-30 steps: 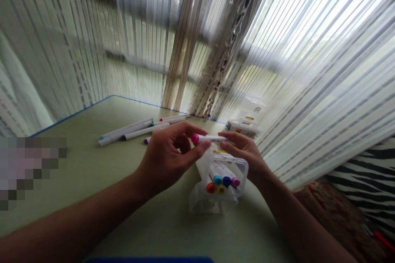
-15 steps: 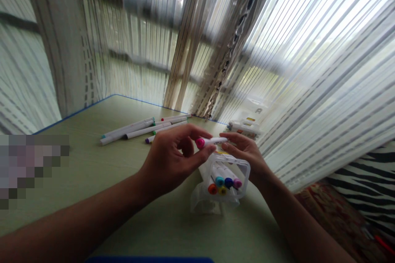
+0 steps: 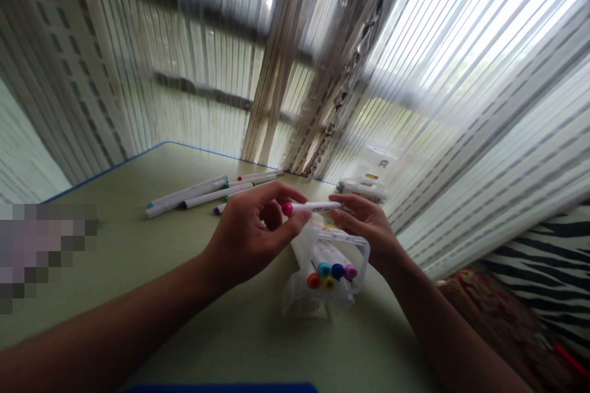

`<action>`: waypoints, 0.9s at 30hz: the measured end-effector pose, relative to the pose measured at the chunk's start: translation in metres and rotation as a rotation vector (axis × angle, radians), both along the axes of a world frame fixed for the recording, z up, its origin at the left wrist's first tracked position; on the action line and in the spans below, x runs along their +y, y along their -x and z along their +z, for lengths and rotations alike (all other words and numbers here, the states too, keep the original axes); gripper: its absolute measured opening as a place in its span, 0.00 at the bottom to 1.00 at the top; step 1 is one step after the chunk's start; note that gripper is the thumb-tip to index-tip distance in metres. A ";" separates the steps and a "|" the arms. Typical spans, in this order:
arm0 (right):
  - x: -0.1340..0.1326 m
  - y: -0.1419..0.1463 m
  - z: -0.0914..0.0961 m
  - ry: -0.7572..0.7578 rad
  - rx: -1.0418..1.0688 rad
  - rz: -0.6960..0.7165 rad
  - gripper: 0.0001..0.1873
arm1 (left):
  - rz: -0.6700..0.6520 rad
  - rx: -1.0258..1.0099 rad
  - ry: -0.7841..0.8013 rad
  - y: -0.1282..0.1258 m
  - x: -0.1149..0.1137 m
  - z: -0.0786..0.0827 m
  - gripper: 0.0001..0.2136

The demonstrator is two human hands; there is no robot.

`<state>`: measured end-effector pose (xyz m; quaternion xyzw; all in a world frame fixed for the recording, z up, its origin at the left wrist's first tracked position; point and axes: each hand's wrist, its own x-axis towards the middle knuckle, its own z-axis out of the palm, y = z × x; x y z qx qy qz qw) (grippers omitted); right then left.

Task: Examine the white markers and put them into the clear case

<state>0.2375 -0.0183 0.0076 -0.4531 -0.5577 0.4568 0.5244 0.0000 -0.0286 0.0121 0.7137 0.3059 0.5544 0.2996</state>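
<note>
Grip: the left hand (image 3: 249, 239) pinches the pink-capped end of a white marker (image 3: 316, 206) between thumb and forefinger. The right hand (image 3: 369, 230) grasps the opposite end with its fingertips. Both hands are closed on the marker, which lies roughly level between them, off the table.

Directly below: a clear plastic marker case (image 3: 364, 249) lies on its side on the green table (image 3: 138, 245), open end toward the camera. Five capped markers show inside it: orange (image 3: 314, 280), yellow (image 3: 329, 283), teal (image 3: 324, 269), dark blue (image 3: 338, 270) and magenta (image 3: 351, 271). The right hand is just beside the case's far edge; whether they touch cannot be told.

Surroundings: a group of loose markers (image 3: 198, 193) lies on the table beyond the left hand, well apart from the case. A second pack (image 3: 364, 187) sits by the striped curtain (image 3: 461, 104). A zebra-patterned fabric (image 3: 553, 276) is at the lower right.
</note>
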 end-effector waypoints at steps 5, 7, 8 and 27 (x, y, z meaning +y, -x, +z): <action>0.001 0.001 0.001 -0.036 0.085 -0.002 0.18 | -0.012 0.018 0.141 0.002 0.009 -0.003 0.10; 0.001 0.003 0.002 -0.059 0.133 0.007 0.17 | 0.002 0.026 0.178 0.002 0.013 -0.005 0.11; 0.001 0.003 0.002 -0.077 0.159 0.014 0.16 | 0.009 0.032 0.192 0.002 0.015 -0.005 0.12; -0.009 0.009 0.017 -0.228 0.231 0.216 0.15 | 0.051 0.143 0.534 -0.005 0.022 -0.007 0.19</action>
